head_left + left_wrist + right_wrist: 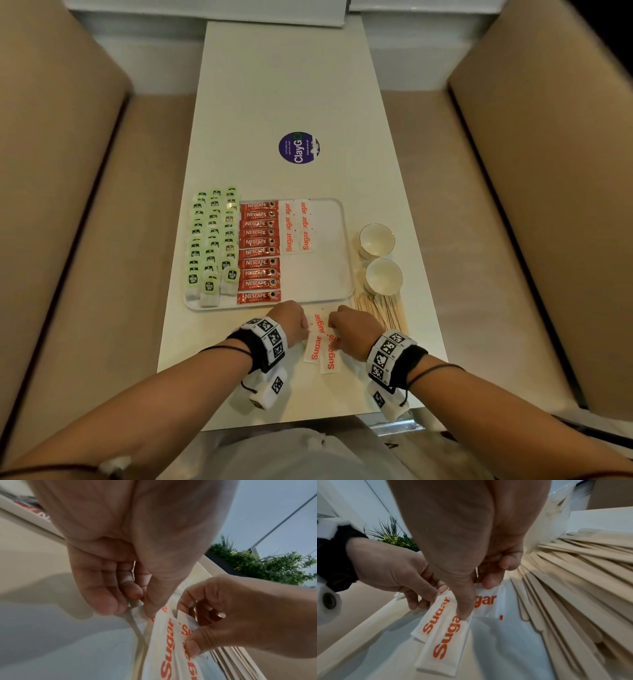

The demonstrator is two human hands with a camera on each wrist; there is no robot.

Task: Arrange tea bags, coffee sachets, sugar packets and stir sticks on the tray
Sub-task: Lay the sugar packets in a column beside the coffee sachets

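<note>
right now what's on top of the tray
Three columns: tea bags, Nescafe sachets, then a few sugar packets. The tray has bare space on the right. Anything beneath the overlapping packets is hidden.

Evenly and softly lit from above, with faint shadows. Sharp in the head view; bowed at edges. Blurred, smeared in both wrist views.

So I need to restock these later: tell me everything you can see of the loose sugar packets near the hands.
The loose sugar packets are flat white paper sachets printed "Sugar" in orange. A few overlap on the white table, just outside the tray's near edge and left of the wooden stir sticks. The left hand pinches the pile's left edge; the right hand pinches a packet between thumb and fingers. They look sealed and uncreased.
</note>
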